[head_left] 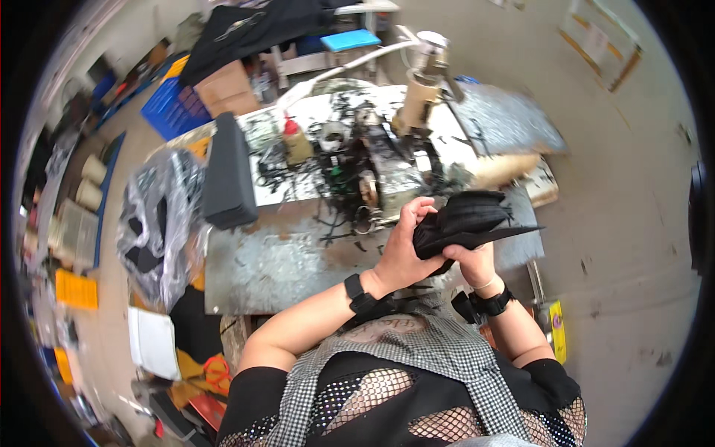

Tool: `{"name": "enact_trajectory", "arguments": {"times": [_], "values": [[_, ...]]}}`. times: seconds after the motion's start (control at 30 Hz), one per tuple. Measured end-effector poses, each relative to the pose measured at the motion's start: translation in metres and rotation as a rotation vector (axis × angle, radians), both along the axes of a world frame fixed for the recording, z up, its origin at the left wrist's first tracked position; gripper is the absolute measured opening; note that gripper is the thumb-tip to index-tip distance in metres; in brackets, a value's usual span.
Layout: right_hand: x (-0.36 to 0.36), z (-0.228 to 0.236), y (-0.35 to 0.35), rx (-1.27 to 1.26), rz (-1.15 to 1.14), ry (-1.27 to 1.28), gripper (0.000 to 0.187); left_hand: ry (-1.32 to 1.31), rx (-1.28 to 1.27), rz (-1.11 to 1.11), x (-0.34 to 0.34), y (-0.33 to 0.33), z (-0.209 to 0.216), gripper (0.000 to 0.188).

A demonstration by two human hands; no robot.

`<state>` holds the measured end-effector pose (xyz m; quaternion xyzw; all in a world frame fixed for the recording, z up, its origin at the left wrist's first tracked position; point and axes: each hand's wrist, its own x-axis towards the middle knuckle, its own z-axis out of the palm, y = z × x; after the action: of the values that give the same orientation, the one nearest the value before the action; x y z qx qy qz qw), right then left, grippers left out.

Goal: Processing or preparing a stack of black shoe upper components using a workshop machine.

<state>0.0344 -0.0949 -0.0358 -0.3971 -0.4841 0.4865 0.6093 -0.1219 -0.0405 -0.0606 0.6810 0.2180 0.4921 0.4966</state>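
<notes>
Above the right part of the worktable I hold a bundle of thin black pieces [471,216], layered and fanned apart along its upper side. I cannot tell whether they are cloth or leather. My left hand [402,249] grips its left end, with the fingers curled over it. From below and to the right, my right hand [477,264] closes around the lower edge, thumb on the near side. A flat black flap sticks out to the right of the bundle. Just beyond my hands stands an industrial sewing machine [415,104], its working parts blurred.
Black scraps [331,179] litter the white machine top around a bottle with a red cap [298,147]. A dark grey box [229,171] stands at the table's left, beside a clear plastic bag [160,223]. Orange-handled scissors [217,372] lie low on the left. The metal tabletop [268,268] extends before me.
</notes>
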Motion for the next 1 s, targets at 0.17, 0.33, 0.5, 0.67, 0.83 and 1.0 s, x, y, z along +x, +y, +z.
{"name": "enact_trajectory", "arguments": {"times": [0.17,0.33,0.5,0.67,0.83,1.0], "values": [[-0.028,-0.019,0.011,-0.103,0.022,-0.161,0.043,0.215,-0.038,0.155,-0.025,-0.014,-0.028,0.079],[-0.037,-0.006,0.021,0.0,0.171,-0.118,0.044,0.124,0.249,0.254,-0.048,-0.014,0.005,0.071],[-0.061,-0.021,0.035,-0.148,0.313,-0.333,0.051,0.202,-0.023,0.275,-0.073,-0.023,-0.029,0.091],[-0.054,-0.018,0.046,-0.081,0.233,-0.332,0.049,0.213,0.053,0.447,-0.063,-0.034,-0.013,0.083],[-0.056,0.021,0.06,0.003,0.369,-0.042,0.05,0.245,-0.082,0.448,-0.085,-0.055,0.022,0.069],[-0.064,0.03,0.079,-0.004,0.409,0.067,0.052,0.232,-0.141,0.475,-0.109,-0.075,0.01,0.055]]}}
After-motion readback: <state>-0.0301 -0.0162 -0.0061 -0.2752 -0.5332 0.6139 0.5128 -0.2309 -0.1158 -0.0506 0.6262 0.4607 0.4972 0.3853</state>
